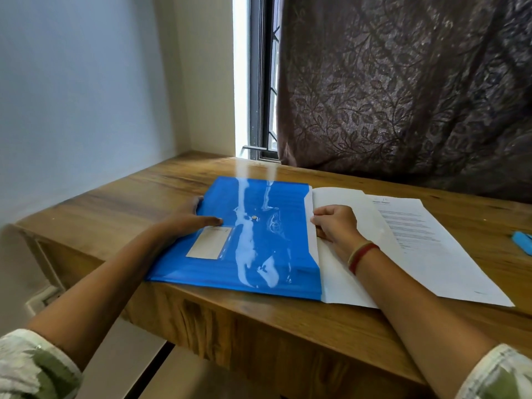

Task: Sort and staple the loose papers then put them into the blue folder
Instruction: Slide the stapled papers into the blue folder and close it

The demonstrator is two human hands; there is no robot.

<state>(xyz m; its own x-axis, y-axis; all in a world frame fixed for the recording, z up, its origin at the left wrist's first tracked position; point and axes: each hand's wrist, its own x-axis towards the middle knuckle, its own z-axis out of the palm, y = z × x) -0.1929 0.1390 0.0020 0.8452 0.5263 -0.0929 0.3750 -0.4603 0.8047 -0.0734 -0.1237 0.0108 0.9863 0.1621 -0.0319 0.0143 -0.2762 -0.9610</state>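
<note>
Beyond green-and-white sleeves (37, 367), the blue plastic folder (259, 254) is gripped at its left edge by the left hand (184, 220), while white paper sheets (336, 283) jutting right from its mouth are pinched by the right hand (335, 226).

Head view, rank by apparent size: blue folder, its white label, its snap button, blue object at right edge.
blue folder
white label
blue object, cut by the frame edge, rank unsure
snap button

Wooden desk (161, 182) tucked into a pale wall (72, 96) corner, daylight slicing through the window (259, 82), dark leaf-patterned curtain (403, 82) alongside.
</note>
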